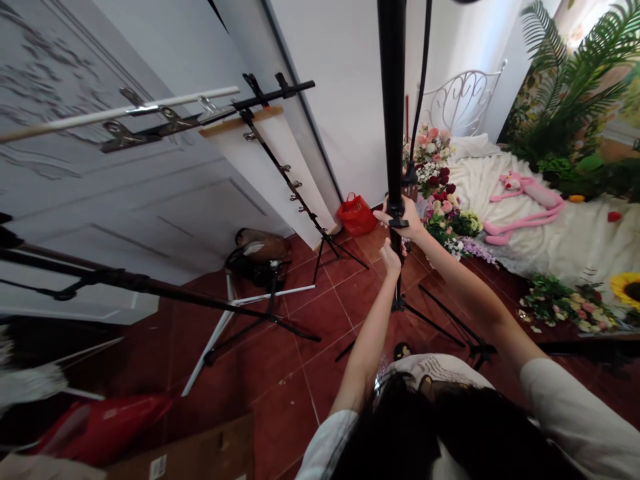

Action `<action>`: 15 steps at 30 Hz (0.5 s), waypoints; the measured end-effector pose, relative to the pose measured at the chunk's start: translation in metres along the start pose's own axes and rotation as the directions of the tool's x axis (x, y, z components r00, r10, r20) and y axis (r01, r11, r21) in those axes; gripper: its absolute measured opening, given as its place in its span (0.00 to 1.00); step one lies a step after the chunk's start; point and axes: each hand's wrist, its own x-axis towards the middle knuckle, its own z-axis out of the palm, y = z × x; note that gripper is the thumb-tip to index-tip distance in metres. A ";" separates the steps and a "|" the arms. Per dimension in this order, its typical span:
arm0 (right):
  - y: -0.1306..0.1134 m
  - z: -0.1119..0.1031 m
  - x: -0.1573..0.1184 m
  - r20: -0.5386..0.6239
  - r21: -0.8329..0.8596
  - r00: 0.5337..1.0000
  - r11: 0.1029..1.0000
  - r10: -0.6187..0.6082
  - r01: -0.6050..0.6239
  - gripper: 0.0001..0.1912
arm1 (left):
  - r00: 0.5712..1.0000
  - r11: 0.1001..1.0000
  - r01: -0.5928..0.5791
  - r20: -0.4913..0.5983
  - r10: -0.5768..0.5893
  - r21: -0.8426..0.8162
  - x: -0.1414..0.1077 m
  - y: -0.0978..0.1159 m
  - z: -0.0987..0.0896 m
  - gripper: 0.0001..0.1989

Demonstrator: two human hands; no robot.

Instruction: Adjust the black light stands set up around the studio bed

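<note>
A black light stand (393,100) rises upright in front of me, its tripod legs spread on the floor. My right hand (411,217) is wrapped around the pole at a collar with a black knob (399,223), the thumb reaching across to the left. Just below it, my left hand (392,259) closes around the lower, thinner section. Some of the fingers of both hands are hidden behind the pole. A black cable (424,80) hangs alongside the stand on its right and ends in a dark fitting near the right hand.
At left, a backdrop frame carries metal clips (127,130) and a white sheet (280,160). Another black stand (150,285) crosses there. A red bag (357,215) sits by the wall. Flowers (443,193) edge a draped bed with a pink plush toy (533,197). Cardboard (200,453) lies lower left.
</note>
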 end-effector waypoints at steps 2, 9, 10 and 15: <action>-0.009 -0.001 0.006 0.013 -0.003 1.000 1.000 -0.014 0.014 0.27 | 1.000 1.000 -0.014 0.011 0.014 -0.004 -0.001 0.001 0.000 0.30; -0.016 -0.003 0.008 0.045 -0.032 0.998 0.999 -0.040 0.042 0.28 | 0.999 0.998 -0.041 0.007 0.041 0.050 0.001 -0.001 -0.001 0.29; -0.016 -0.004 0.007 0.049 -0.037 0.998 0.998 -0.041 0.043 0.28 | 0.999 0.998 -0.040 0.006 0.039 0.052 0.002 -0.002 -0.001 0.29; -0.020 -0.007 0.007 0.078 -0.057 0.996 0.997 -0.040 0.045 0.30 | 1.000 0.999 -0.014 -0.020 0.015 0.036 0.002 -0.003 0.000 0.31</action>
